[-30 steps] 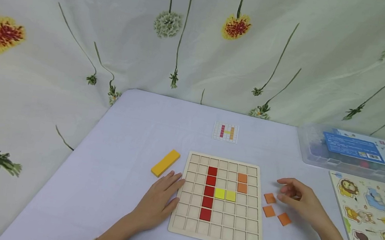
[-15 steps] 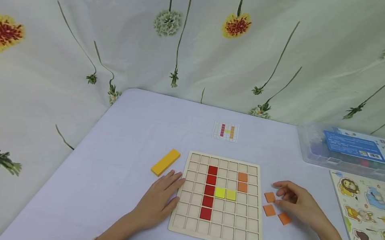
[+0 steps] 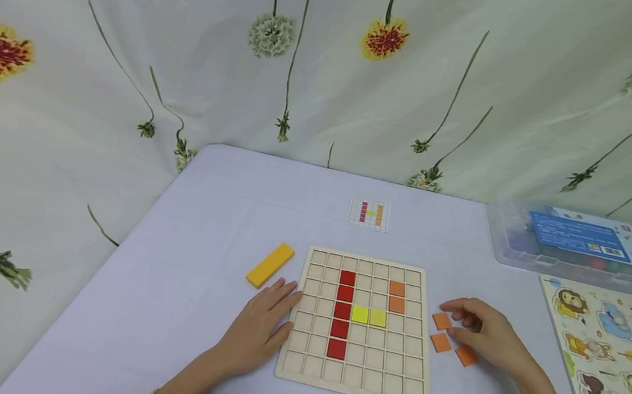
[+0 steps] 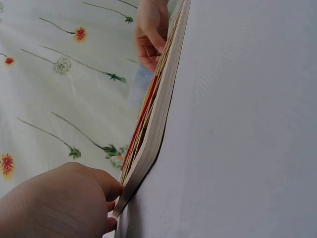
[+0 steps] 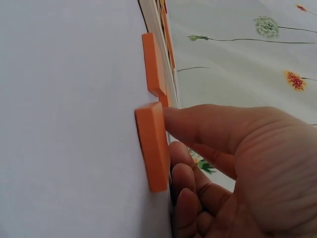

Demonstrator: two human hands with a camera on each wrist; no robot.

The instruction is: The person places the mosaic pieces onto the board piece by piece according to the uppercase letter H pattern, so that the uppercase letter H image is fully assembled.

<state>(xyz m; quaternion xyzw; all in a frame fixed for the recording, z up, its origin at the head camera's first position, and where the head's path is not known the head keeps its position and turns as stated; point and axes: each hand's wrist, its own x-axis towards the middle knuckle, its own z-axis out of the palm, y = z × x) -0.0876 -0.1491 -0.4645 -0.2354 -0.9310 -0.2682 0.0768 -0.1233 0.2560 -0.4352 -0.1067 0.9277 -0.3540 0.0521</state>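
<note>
A wooden grid board (image 3: pixel 353 376) lies on the table with a column of red tiles (image 3: pixel 342 310), two yellow tiles (image 3: pixel 369 316) and two orange tiles (image 3: pixel 396 297) in its cells. My left hand (image 3: pixel 258 329) rests along its left edge, fingers stretched out; the left wrist view has the fingertips right at the board's edge. Beside the right edge lie three loose orange tiles, a top one (image 3: pixel 441 321), a middle one (image 3: pixel 440 342) and a lower one (image 3: pixel 466 356). Close over them is my right hand (image 3: pixel 486 332), thumb and index finger spread around the top tile.
A yellow block (image 3: pixel 270 265) lies left of the board. Behind the board is a small pattern card (image 3: pixel 369 214). At the back right stands a clear plastic box (image 3: pixel 576 248), with an animal puzzle board (image 3: pixel 605 368) in front of it. A flowered cloth hangs behind the table.
My right hand has moved left and slightly down, bringing its thumb and index finger to the top loose orange tile. The left hand stays at the board's edge.
</note>
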